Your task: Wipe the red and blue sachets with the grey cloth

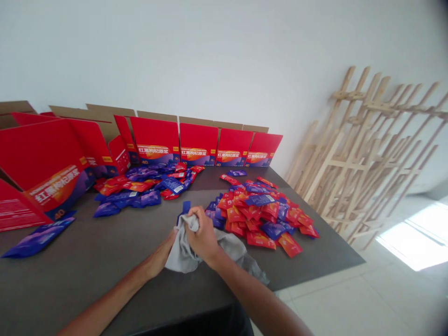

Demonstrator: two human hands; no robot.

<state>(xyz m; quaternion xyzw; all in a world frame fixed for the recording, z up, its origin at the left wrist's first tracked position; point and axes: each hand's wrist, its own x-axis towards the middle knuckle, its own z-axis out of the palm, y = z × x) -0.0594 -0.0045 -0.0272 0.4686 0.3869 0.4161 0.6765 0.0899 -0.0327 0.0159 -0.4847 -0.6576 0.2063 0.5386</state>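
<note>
A grey cloth (185, 254) is bunched between my hands above the dark table. My right hand (204, 235) is closed on the cloth, its fingers curled over the top. Low on the cloth's left side is my left hand (163, 256), its fingers mostly hidden behind the folds. The end of a blue sachet (186, 206) sticks up between the hands, its lower part wrapped by the cloth; my left hand appears to hold it. Just right of my hands lies a large heap of red and blue sachets (259, 210).
Open red cartons (157, 140) line the back and left of the table (133, 252). A second sachet pile (140, 185) sits before them. One larger blue pouch (42, 235) lies at left. Clear plastic (257, 270) trails beside the cloth. Wooden easels (350, 154) lean against the right wall.
</note>
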